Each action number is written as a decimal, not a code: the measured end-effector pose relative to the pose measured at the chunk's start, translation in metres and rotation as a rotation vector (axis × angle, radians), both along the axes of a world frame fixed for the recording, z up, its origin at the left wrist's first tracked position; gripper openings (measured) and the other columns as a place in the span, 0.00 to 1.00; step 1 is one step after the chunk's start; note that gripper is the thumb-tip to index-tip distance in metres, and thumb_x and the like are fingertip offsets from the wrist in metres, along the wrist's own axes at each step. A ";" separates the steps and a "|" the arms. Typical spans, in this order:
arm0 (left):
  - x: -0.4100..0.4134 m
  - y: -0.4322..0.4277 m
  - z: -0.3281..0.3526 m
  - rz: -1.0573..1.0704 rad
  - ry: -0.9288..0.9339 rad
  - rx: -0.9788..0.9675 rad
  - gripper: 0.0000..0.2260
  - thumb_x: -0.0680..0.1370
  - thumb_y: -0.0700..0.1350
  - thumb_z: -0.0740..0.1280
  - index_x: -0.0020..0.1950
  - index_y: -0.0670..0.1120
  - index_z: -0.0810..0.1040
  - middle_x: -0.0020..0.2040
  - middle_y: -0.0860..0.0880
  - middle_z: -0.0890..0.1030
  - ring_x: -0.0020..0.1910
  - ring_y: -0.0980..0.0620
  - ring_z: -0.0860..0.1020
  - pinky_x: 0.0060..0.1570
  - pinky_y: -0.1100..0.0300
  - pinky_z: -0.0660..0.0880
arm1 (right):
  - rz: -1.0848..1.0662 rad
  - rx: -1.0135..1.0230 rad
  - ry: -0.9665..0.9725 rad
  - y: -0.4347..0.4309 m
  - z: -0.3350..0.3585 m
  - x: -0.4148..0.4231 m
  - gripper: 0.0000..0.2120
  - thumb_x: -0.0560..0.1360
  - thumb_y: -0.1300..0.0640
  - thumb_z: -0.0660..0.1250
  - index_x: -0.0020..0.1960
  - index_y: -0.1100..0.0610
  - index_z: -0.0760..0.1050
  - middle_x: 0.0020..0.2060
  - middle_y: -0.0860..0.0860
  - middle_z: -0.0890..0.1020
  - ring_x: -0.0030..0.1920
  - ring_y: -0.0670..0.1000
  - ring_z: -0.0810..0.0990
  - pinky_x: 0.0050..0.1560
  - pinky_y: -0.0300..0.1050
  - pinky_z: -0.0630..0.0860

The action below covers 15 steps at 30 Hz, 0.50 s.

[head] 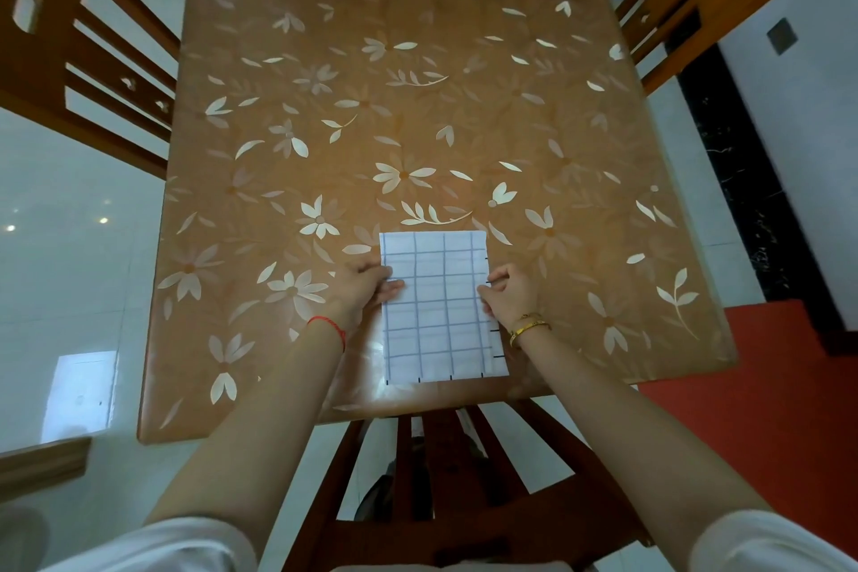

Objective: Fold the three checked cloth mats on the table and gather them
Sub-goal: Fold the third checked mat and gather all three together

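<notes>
One big table [418,84] with an orange flower cover fills the middle, and a wooden chair [441,478] is tucked in at its near end. Near that end lies the white checked cloth [436,316], folded flat, and I cannot tell how many mats are in it. Both grips are closed on it, the left grip [367,288] holding its left edge and the right grip [508,293] pinching its right edge, with a red string [332,330] on the left wrist and a gold bangle [529,327] on the right
</notes>
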<state>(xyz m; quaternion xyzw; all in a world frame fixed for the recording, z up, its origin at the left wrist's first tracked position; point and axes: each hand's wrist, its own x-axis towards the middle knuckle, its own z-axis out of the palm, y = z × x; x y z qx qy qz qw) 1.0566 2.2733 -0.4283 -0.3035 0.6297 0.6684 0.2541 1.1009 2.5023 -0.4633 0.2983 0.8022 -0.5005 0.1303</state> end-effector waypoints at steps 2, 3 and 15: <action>0.003 0.001 -0.002 -0.012 0.056 0.041 0.04 0.79 0.32 0.64 0.50 0.39 0.76 0.44 0.43 0.82 0.34 0.52 0.85 0.35 0.63 0.82 | -0.015 -0.023 0.004 0.000 0.002 0.001 0.11 0.73 0.63 0.71 0.52 0.58 0.70 0.36 0.56 0.80 0.29 0.51 0.80 0.29 0.41 0.76; 0.004 0.000 -0.002 -0.025 0.091 0.043 0.03 0.79 0.33 0.64 0.50 0.39 0.76 0.44 0.43 0.83 0.36 0.52 0.85 0.37 0.62 0.82 | -0.027 -0.037 0.002 0.000 0.003 0.001 0.14 0.74 0.63 0.71 0.55 0.57 0.69 0.36 0.58 0.81 0.29 0.50 0.79 0.27 0.40 0.75; 0.020 -0.022 -0.004 -0.143 0.122 0.154 0.07 0.78 0.28 0.60 0.46 0.37 0.75 0.42 0.45 0.85 0.47 0.49 0.82 0.51 0.62 0.78 | 0.018 -0.425 -0.115 0.006 0.028 0.000 0.09 0.81 0.67 0.59 0.50 0.61 0.78 0.46 0.66 0.82 0.27 0.49 0.83 0.27 0.40 0.79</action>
